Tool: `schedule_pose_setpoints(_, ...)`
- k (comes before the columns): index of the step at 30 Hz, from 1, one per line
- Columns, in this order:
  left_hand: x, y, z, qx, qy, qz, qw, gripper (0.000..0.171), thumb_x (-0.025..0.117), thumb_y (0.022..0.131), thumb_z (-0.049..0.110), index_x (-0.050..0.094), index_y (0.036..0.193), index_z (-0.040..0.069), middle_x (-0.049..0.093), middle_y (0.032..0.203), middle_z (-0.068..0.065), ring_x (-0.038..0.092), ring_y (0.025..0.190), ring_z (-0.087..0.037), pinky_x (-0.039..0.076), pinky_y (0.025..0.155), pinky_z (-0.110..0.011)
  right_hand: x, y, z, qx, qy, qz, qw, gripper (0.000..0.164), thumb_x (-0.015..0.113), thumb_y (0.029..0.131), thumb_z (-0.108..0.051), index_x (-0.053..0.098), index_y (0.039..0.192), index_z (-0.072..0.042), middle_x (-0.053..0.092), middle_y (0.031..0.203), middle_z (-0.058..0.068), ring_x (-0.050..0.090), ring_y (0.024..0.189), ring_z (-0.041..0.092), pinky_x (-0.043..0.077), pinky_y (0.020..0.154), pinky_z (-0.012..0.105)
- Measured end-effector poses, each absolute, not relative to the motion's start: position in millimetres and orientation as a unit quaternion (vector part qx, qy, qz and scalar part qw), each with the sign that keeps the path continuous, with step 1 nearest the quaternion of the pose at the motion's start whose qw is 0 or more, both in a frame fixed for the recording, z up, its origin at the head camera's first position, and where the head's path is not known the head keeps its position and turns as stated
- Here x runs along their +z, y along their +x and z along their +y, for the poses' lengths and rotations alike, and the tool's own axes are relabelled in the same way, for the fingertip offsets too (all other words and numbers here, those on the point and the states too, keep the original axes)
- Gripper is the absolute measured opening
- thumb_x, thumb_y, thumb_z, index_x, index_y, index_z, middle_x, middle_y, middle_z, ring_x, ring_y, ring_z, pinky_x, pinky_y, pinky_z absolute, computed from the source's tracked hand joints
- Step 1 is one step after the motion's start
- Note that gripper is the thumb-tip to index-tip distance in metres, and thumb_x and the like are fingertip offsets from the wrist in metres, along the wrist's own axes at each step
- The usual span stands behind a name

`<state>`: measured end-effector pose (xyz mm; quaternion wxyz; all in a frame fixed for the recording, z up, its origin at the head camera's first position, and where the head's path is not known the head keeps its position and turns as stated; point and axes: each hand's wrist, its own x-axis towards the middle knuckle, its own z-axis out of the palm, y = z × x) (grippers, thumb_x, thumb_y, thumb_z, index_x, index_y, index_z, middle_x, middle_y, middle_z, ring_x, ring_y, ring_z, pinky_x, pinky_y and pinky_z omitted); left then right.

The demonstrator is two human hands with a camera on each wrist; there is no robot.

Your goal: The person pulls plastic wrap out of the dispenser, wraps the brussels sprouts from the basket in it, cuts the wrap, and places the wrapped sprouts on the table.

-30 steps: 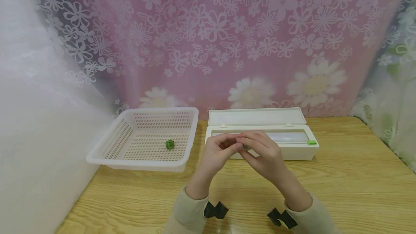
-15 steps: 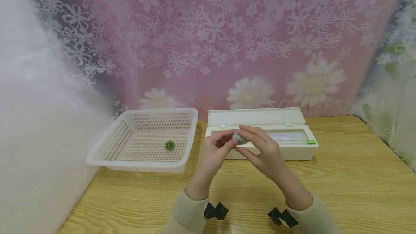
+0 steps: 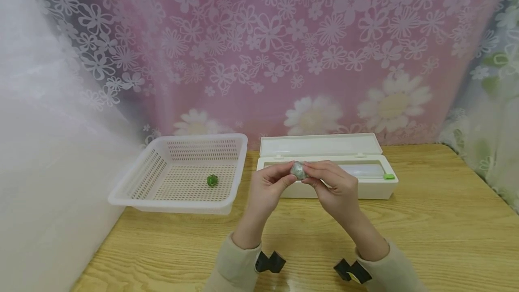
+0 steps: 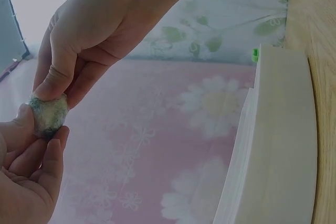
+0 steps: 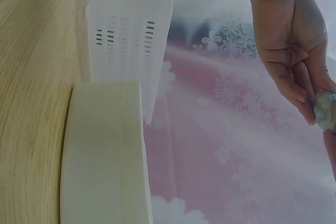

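Pinching a small, round, shiny grey-green ball [image 3: 298, 171] with fingers and thumbs of bare left hand [image 3: 265, 189] and bare right hand [image 3: 339, 192], from both sides, likely to keep it steady; held up near the long white plastic box [image 3: 373, 190], maybe for room to turn

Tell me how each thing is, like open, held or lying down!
Left hand: pinching
Right hand: pinching
Shiny lump: held up between both hands
White box: open, lid raised
Pale roll: inside the box, partly hidden
White basket: upright
Green thing: lying in the basket
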<state>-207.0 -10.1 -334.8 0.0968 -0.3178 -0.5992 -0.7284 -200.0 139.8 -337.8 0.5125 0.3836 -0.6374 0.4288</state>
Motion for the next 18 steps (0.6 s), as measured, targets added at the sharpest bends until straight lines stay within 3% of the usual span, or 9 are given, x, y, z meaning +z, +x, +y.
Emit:
schedule_pose_setpoints(5,-334.5,-206.7,-9.7,-0.729,-0.320,-0.596,0.103,0.025,0.061,0.076,-0.008,0.056,0.098,-0.020,0.057,0.091,-0.034,0.060,0.079,-0.008,0.050,0.069,-0.025,-336.9,-199.6,139.1,0.439,0.383,-0.626,0.519,0.026,0.064,0.080,-0.016,0.067,0.078,0.010,0.064,0.079,0.019,0.062,0.076,0.023,0.048,0.071,0.018)
schedule_pose_setpoints(18,-337.7,-209.1,-14.1,-0.684,-0.377,-0.615,0.109,0.051,0.060,0.080,0.031,0.054,0.110,-0.009,0.053,0.101,-0.023,0.055,0.082,-0.011,0.048,0.066,-0.021,-337.3,-194.1,140.5,0.443,0.335,-0.677,0.484,0.035,0.056,0.086,-0.026,0.065,0.090,0.007,0.064,0.078,0.015,0.059,0.072,0.006,0.048,0.064,0.013)
